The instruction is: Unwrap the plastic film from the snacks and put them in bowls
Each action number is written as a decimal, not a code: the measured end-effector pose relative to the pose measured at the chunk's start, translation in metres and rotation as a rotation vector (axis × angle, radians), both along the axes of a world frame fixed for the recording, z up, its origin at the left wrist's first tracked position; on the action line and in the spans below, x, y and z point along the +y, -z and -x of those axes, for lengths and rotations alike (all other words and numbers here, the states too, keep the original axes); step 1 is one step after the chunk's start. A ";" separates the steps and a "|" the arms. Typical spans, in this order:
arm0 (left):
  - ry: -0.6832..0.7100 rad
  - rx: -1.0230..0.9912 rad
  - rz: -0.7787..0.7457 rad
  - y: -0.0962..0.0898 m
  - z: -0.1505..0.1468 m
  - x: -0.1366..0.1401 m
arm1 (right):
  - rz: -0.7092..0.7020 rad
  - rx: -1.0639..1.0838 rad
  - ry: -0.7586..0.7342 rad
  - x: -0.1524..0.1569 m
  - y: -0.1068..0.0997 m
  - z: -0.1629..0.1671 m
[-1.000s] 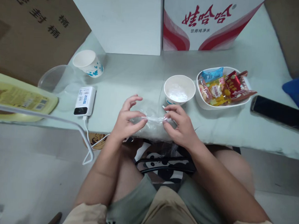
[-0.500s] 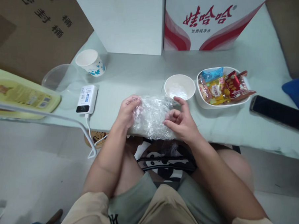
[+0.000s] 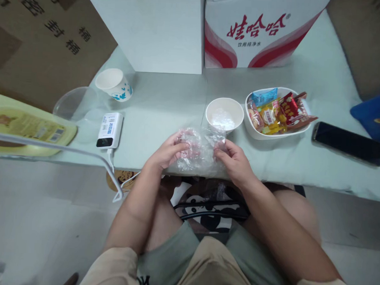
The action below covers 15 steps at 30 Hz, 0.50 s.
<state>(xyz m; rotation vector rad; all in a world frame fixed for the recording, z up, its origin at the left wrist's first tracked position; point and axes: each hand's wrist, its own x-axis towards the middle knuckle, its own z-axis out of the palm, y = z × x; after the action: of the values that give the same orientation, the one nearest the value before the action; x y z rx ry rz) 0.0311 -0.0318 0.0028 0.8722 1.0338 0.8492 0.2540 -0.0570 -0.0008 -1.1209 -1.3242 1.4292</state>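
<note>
At the far left, a brown carton (image 3: pixel 33 56) stands behind a yellow bottle (image 3: pixel 23 129) lying on its side, and a pale bar (image 3: pixel 82 155) crosses in front of the bottle. Just beside the bottle is a round clear plastic container (image 3: pixel 72 103), then a paper cup (image 3: pixel 116 89) with blue leaf print, and nearer the table edge a white power bank (image 3: pixel 111 128) with a cable plugged in. A plain white box (image 3: pixel 147 35) stands at the back of the cloth-covered table (image 3: pixel 160 99). The left hand (image 3: pixel 167 153) pinches the left side of a crumpled clear plastic film (image 3: pixel 195 157) between thumb and fingers, the fingers showing through it. The film is at the table's near edge, between the hands; the right hand (image 3: pixel 235 162) pinches its right side, thumb against fingers. Just behind is a second paper cup (image 3: pixel 225 104) with clear plastic inside, then a white bowl (image 3: pixel 272 137) of wrapped snacks (image 3: pixel 274 114), a dark phone (image 3: pixel 347 143) and a blue object (image 3: pixel 374 115).
</note>
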 end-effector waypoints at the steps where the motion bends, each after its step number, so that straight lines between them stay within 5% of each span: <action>1: 0.004 0.061 -0.028 0.001 -0.001 0.000 | -0.005 -0.016 0.012 0.000 -0.001 -0.001; 8: 0.060 0.299 -0.205 0.001 -0.003 -0.003 | 0.038 -0.137 -0.106 0.004 -0.006 -0.014; 15: 0.009 0.069 -0.160 -0.002 0.004 -0.007 | 0.083 -0.074 -0.147 0.004 -0.010 -0.021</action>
<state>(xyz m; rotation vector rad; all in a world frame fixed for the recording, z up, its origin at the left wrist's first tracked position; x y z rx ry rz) 0.0272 -0.0384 0.0047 1.0467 1.0316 0.9081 0.2747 -0.0529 0.0093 -1.1607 -1.4353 1.5750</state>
